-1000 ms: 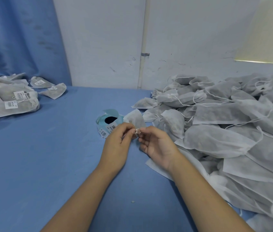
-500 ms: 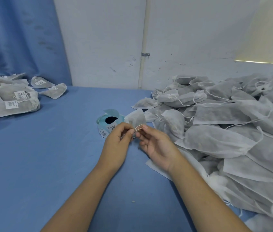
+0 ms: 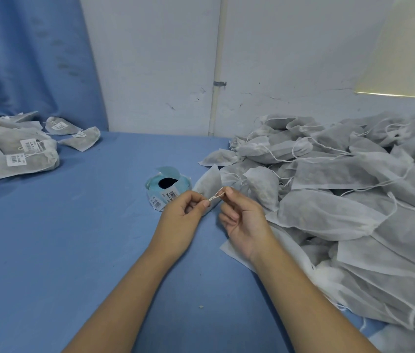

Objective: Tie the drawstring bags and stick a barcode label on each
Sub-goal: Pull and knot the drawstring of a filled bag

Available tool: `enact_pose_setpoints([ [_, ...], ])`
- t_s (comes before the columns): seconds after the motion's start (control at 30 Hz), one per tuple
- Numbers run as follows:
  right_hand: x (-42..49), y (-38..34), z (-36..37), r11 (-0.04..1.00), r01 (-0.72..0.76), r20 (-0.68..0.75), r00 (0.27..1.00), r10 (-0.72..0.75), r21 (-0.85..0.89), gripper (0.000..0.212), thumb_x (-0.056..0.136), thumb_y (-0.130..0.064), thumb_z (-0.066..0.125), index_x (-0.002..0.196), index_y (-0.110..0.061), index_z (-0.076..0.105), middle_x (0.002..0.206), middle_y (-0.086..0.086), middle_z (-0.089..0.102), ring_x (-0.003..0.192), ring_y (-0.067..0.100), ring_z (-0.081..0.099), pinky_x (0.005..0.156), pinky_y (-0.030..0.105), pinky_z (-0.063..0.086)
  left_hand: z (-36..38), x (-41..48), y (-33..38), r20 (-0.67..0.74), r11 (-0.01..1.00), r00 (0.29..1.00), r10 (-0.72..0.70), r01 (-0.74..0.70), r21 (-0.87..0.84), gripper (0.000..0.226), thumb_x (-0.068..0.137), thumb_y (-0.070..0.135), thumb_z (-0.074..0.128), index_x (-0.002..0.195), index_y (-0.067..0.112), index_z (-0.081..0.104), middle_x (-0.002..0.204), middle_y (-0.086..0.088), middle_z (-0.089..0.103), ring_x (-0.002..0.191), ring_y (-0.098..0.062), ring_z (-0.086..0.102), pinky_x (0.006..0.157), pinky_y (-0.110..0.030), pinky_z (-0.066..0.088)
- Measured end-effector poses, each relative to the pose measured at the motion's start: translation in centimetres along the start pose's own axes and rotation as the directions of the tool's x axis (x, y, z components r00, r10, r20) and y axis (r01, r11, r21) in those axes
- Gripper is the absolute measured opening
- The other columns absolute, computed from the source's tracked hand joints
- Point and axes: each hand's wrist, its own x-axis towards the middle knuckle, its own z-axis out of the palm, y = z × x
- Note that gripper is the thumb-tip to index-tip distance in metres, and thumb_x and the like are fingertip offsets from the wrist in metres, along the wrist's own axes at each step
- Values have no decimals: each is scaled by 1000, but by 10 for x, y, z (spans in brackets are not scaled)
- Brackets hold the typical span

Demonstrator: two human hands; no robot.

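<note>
Pinching drawstring [image 3: 217, 194] between left grip [image 3: 184, 215] and right grip [image 3: 244, 220]; bag [image 3: 207, 183] just behind.

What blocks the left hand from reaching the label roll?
Probably nothing, so yes: the label roll lies just beyond the left hand, nothing between. That hand pinches the drawstring, though, so must release first.
</note>
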Motion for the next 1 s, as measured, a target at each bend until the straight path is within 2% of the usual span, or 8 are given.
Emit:
enact_pose_setpoints([
  [0.17, -1, 0, 1, 1000, 18, -9, 1000, -18, 11, 19, 92, -2, 48, 76, -5, 58, 68, 1, 60, 33, 1, 27, 34, 13, 22, -1, 0, 0, 13, 997, 998, -65, 65, -35, 17, 90, 14, 62, 75, 21, 63, 55, 20, 53, 54, 5, 45, 56, -6, 36],
  [0.3, -1, -1, 1, 1000, 16, -1, 1000, -16, -19, 20, 93, -3, 48, 77, -5, 58, 69, 1, 59, 34, 2, 28, 35, 13, 23, -2, -2, 1, 16, 995, 996, -90, 91, -28, 16, 89, 16, 63, 74, 22, 63, 62, 15, 54, 59, 1, 47, 60, -10, 38],
  [0.4, -2, 1, 1, 992, 18, 6, 1000, -18, -124, 18, 92, -4, 51, 76, -7, 59, 67, 0, 60, 42, 4, 42, 41, 13, 33, -4, -8, -1, -8, 971, 999, 44, -41, 236, 12, 83, 31, 57, 73, 25, 60, 74, 14, 56, 78, -1, 44, 75, -15, 32],
  [0.47, -3, 2, 1, 990, -13, 6, 1000, 14, -139, 15, 87, -5, 57, 73, -9, 60, 65, 1, 61, 52, 8, 55, 50, 17, 46, -3, -12, -2, 0, 867, 978, 210, -186, 462, 10, 77, 30, 53, 76, 22, 59, 76, 16, 58, 88, -3, 38, 87, -7, 19],
  [0.53, -3, 2, 2, 994, -41, 20, 999, 43, -97, 7, 77, -8, 62, 71, -9, 59, 64, 2, 60, 57, 12, 60, 57, 21, 52, 0, -13, -4, 12, 816, 962, 274, -239, 527, 4, 77, 22, 56, 78, 18, 55, 76, 13, 56, 90, -4, 35, 89, -5, 16],
  [0.73, -3, 2, 0, 998, -16, 64, 998, 21, -67, 14, 67, -12, 64, 77, -15, 55, 67, 1, 61, 62, 12, 60, 66, 23, 52, 7, -11, -5, -70, 861, 947, 315, -253, 442, 32, 76, -7, 60, 72, 18, 42, 69, 13, 40, 85, 5, 36, 70, -8, 33],
  [0.83, -3, 1, 1, 997, -5, 62, 998, 9, -72, 10, 70, -8, 62, 74, -14, 55, 65, 1, 62, 60, 12, 62, 63, 22, 53, 4, -10, -6, -136, 874, 931, 339, -258, 412, 40, 67, -20, 50, 81, 18, 48, 81, 10, 43, 83, -2, 34, 78, -5, 32],
  [1.0, -4, -2, 2, 1000, -7, 31, 999, 8, -15, 24, 89, -2, 46, 70, -15, 53, 62, 0, 62, 58, 12, 63, 62, 20, 53, 5, -10, -2, -279, 914, 906, 318, -214, 345, 50, 65, -22, 47, 106, 5, 58, 112, -1, 39, 104, -6, 39, 95, -4, 29],
])
